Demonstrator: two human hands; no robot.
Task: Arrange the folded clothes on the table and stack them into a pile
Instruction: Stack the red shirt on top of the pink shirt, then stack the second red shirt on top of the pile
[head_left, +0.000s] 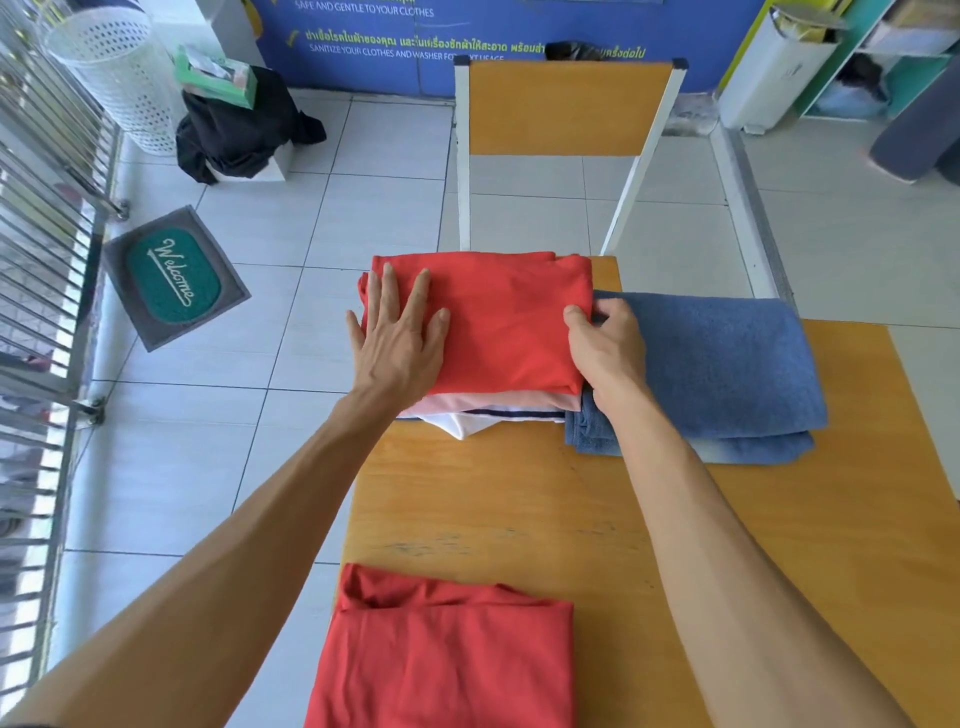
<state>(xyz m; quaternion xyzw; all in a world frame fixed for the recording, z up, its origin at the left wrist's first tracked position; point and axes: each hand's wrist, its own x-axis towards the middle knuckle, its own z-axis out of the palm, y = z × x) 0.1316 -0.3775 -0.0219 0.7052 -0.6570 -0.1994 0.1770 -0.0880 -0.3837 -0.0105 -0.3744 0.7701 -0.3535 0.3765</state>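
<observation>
A folded red garment (498, 322) tops a small pile at the far left corner of the wooden table (519, 509). Under it show a pink layer (498, 401) and a white piece with a dark stripe (478, 420). My left hand (400, 338) lies flat with spread fingers on the red garment's left part. My right hand (605, 348) holds the pile's right edge, thumb on top and fingers curled down its side. A folded blue towel (727, 369) lies right beside the pile. Another folded red garment (447, 654) sits at the table's near edge.
A chair with an orange backrest (566, 109) stands behind the table. On the tiled floor to the left are a green welcome mat (174, 275), a white perforated basket (119, 78) and a black cloth heap (239, 124). A metal gate (36, 260) lines the left side.
</observation>
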